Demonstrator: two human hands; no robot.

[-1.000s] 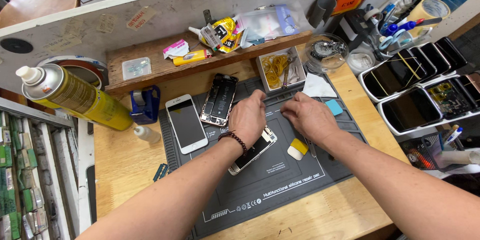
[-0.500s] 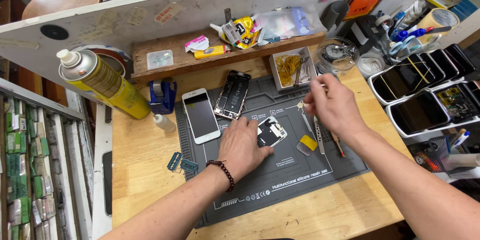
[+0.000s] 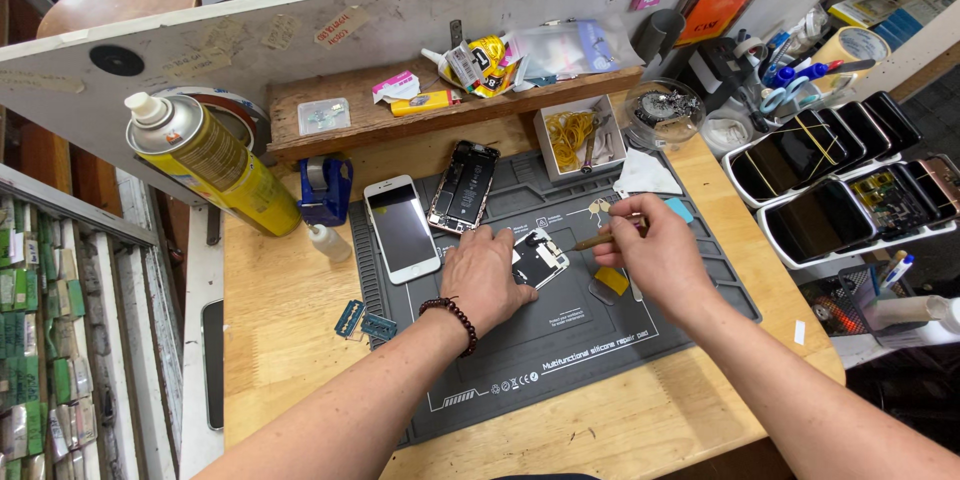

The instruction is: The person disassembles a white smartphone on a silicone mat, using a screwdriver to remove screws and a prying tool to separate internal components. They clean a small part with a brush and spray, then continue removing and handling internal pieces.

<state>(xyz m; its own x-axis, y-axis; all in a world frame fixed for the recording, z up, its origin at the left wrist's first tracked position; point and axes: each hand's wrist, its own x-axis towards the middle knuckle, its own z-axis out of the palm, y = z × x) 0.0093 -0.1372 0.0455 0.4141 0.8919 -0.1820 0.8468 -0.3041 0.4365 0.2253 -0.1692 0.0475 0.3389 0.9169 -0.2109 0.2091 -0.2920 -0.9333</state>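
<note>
Pinning down a small phone circuit board (image 3: 541, 258) on the grey repair mat (image 3: 560, 340) with left hand (image 3: 487, 275) fingers pressed flat, right hand (image 3: 650, 252) gripping a thin wooden-handled tool (image 3: 598, 237) aimed at it.

Wooden desk (image 3: 290, 310) carries grey silicone mat (image 3: 560, 340) centre, yellow spray can (image 3: 215, 165) far left, blue tape dispenser (image 3: 325, 190) beside it.

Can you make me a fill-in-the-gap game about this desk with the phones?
1. The left hand presses a small phone part on the grey ____.
2. The right hand holds a thin ____.
3. The spray can is ____.
4. The left wrist wears a dark bead ____.

Missing words: mat; tool; yellow; bracelet
</note>
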